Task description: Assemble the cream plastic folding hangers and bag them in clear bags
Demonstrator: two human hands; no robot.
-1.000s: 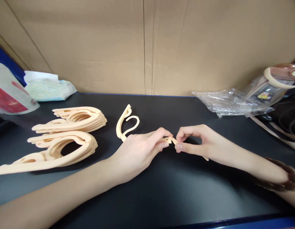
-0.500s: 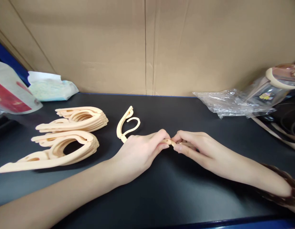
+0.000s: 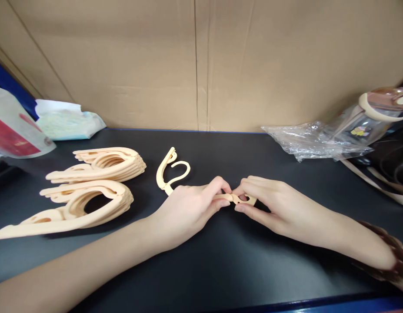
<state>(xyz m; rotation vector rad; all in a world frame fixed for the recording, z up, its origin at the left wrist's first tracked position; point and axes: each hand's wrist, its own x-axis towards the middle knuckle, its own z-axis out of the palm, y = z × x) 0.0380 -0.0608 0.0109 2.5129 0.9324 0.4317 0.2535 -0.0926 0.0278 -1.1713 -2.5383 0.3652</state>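
My left hand (image 3: 191,208) and my right hand (image 3: 269,202) meet at the middle of the black table (image 3: 221,269). Both pinch a cream plastic folding hanger (image 3: 235,198) where its two arms join. The hanger's hook end (image 3: 168,171) sticks out behind my left hand and lies on the table. Most of the hanger's arms are hidden under my fingers. Two stacks of like cream hangers (image 3: 90,191) lie to the left of my left hand.
A cardboard wall (image 3: 201,65) closes the back of the table. A red and white pouch (image 3: 15,130) and a pale packet (image 3: 67,121) lie at the far left. Crumpled clear plastic (image 3: 312,141) and a bottle with a cream lid (image 3: 380,108) lie at the right.
My right hand has lowered and stretched flatter over the hanger's right arm, pressing it toward the table. My left hand has kept its pinch in the same place.
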